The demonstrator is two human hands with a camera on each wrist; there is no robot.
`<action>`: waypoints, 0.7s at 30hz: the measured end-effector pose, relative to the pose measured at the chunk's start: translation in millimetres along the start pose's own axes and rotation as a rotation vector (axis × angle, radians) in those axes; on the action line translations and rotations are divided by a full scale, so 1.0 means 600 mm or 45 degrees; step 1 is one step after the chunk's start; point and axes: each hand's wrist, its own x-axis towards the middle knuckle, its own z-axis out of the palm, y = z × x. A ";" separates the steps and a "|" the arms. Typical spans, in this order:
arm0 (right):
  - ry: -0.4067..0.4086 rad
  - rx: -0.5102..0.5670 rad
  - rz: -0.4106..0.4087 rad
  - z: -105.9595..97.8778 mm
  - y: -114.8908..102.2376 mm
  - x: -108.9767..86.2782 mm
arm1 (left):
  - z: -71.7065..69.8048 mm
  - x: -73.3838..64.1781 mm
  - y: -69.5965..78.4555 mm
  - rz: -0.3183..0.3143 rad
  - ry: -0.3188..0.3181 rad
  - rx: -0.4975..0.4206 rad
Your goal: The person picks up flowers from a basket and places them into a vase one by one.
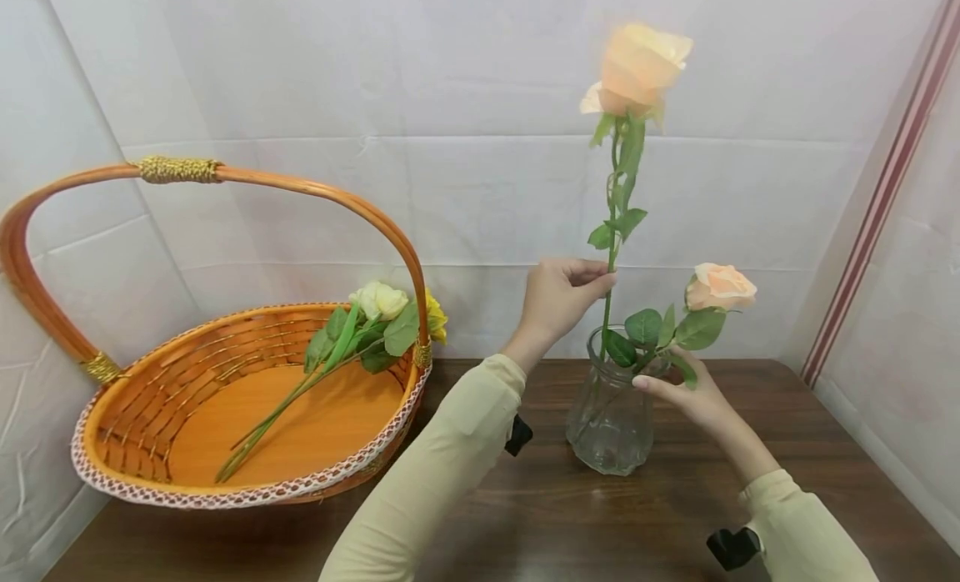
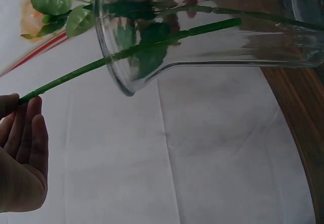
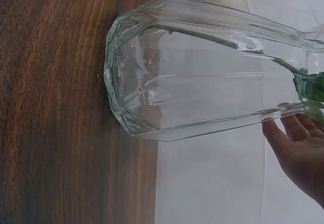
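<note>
Since the tall peach rose point(image 1: 627, 223) stands over the mouth of the glass vase point(image 1: 611, 432), the relation we judge to matter most is stem to opening: the long axis runs nearly upright, bloom at the top, and the lower end is inside the neck. In the left wrist view we see that the cut end hangs well above the vase's floor, so we judge there is room below it. The left hand point(image 1: 561, 297) is the nearer one, pinching the stem between thumb and fingertips just above the rim, on the vase's left. The right hand point(image 1: 697, 403) holds the vase's neck from the other side, thumb in front, partly hidden by leaves.

Beside the tall stem, the shorter peach rose point(image 1: 720, 288) leans out to the right, its bloom above the right hand and its stem slanting down through the vase.

Farther out, on our left, the wicker basket point(image 1: 247, 497) holds a cream rose point(image 1: 378, 300), with a yellow flower point(image 1: 436, 317) showing behind its handle. Basket and vase rest on the dark wooden table point(image 1: 525, 515). We find no brand, label or readable writing anywhere.
</note>
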 end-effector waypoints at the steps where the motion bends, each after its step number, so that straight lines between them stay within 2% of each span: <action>1: -0.001 0.006 -0.008 0.000 0.000 0.000 | 0.003 -0.001 -0.002 -0.003 -0.009 0.014; 6: -0.007 0.036 -0.049 0.001 0.002 0.001 | 0.016 -0.009 -0.011 -0.010 -0.048 0.099; 11: -0.014 0.048 -0.046 0.000 0.003 0.001 | 0.024 -0.018 -0.020 -0.041 -0.080 0.167; 21: -0.024 0.044 -0.066 0.001 0.007 0.004 | 0.035 -0.027 -0.032 -0.034 -0.099 0.346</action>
